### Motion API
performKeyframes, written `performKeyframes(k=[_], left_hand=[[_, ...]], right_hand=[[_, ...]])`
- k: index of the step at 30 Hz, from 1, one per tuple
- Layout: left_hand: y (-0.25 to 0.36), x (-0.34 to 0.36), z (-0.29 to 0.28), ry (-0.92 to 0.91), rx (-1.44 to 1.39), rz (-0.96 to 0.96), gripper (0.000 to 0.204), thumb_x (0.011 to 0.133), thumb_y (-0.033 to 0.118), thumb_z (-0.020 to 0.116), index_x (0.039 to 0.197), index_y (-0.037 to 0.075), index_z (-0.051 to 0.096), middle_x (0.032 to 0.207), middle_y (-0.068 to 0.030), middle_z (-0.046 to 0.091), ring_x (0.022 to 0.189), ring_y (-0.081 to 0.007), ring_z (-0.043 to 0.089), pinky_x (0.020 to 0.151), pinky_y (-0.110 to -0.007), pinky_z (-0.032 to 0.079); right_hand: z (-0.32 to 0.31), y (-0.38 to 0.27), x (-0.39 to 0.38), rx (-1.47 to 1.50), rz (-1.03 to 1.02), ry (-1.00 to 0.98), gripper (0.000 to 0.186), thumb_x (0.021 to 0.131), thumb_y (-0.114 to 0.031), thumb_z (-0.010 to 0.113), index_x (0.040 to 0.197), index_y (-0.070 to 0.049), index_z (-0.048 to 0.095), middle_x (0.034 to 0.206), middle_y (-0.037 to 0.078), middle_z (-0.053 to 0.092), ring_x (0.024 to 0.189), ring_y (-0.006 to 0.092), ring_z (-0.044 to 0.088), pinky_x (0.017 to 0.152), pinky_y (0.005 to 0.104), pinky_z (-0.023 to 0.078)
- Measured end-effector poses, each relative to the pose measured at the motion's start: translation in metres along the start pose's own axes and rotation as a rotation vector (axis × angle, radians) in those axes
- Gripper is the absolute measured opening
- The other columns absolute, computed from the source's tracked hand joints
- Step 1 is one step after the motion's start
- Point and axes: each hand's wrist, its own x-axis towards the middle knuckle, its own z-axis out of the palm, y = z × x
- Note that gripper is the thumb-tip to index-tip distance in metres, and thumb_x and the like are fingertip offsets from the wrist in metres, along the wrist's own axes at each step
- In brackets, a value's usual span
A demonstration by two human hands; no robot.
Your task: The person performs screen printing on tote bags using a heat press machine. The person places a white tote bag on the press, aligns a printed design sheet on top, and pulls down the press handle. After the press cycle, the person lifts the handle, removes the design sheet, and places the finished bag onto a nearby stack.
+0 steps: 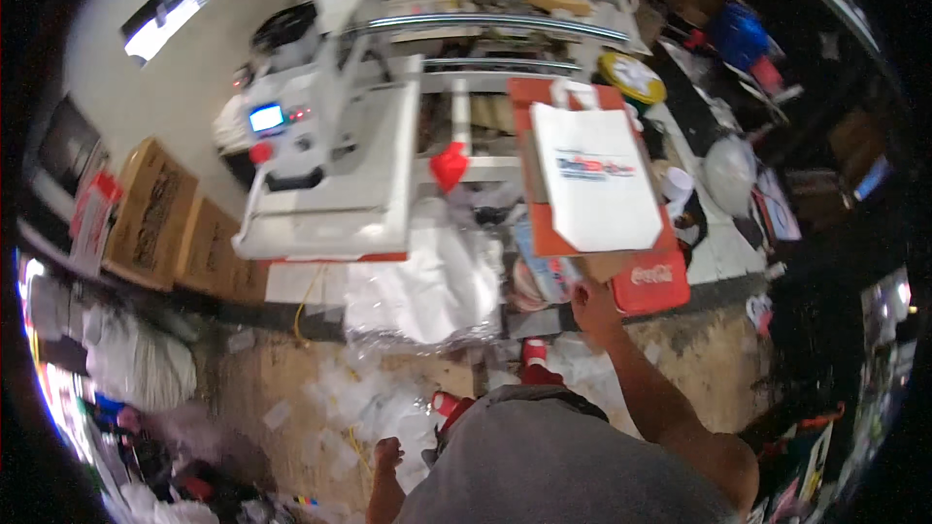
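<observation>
A white tote bag (607, 209) with a small coloured print lies flat on an orange-red platen (522, 90), its handles toward the far edge. Just below the platen's near edge is my right hand (594, 312), beside a brown flat piece (604, 265) and a red lidded box or tray (655, 293). The hand is blurred, and its fingers and any grip are unclear. Low at my left side hangs my left hand (388, 451), fingers curled in, with nothing seen in it.
A grey-white heat press (335, 170) with a lit screen stands at left. In front, a plastic-wrapped white stack (422, 281) rests on the bench. Cardboard boxes (146, 218) lean at far left. A yellow-rimmed tub (633, 78) stands at right. Scraps (354, 398) litter the floor.
</observation>
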Motion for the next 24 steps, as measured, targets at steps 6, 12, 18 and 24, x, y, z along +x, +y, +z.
performKeyframes(k=[6,12,18,24], left_hand=[[0.087,-0.007,0.080,0.117,0.589,0.446,0.029,0.090,0.028,0.058,0.099,0.001,0.064,0.087,-0.0156,0.069,0.070,-0.0294,0.067,0.061,-0.043,0.052],[0.274,-0.153,0.309,0.198,0.562,1.238,0.014,0.087,0.004,0.061,0.100,0.000,0.063,0.100,-0.0206,0.064,0.098,-0.0397,0.061,0.086,-0.046,0.050],[0.386,-0.260,0.492,-0.036,0.741,1.755,0.032,0.083,0.005,0.064,0.114,0.006,0.062,0.122,-0.0163,0.060,0.113,-0.0375,0.057,0.096,-0.048,0.047],[0.393,-0.260,0.539,-0.008,1.021,1.630,0.044,0.082,0.010,0.067,0.125,0.010,0.062,0.133,-0.0144,0.055,0.119,-0.0359,0.054,0.100,-0.048,0.045]], right_hand=[[-0.068,0.138,0.131,-0.001,0.061,0.362,0.014,0.090,-0.013,0.062,0.092,0.001,0.066,0.087,0.019,0.067,0.079,0.0361,0.066,0.072,0.0417,0.053],[-0.084,0.248,0.240,0.052,0.113,0.341,0.021,0.088,-0.016,0.066,0.100,0.002,0.069,0.095,0.021,0.068,0.089,0.0347,0.067,0.080,0.0412,0.054],[-0.061,0.271,0.308,-0.051,0.178,0.246,0.024,0.084,-0.015,0.068,0.101,0.001,0.071,0.099,0.024,0.068,0.093,0.0350,0.067,0.083,0.0416,0.054],[-0.072,0.278,0.323,-0.102,0.254,0.148,0.015,0.079,-0.013,0.067,0.087,-0.001,0.070,0.096,0.022,0.066,0.092,0.0391,0.064,0.085,0.0450,0.052]])
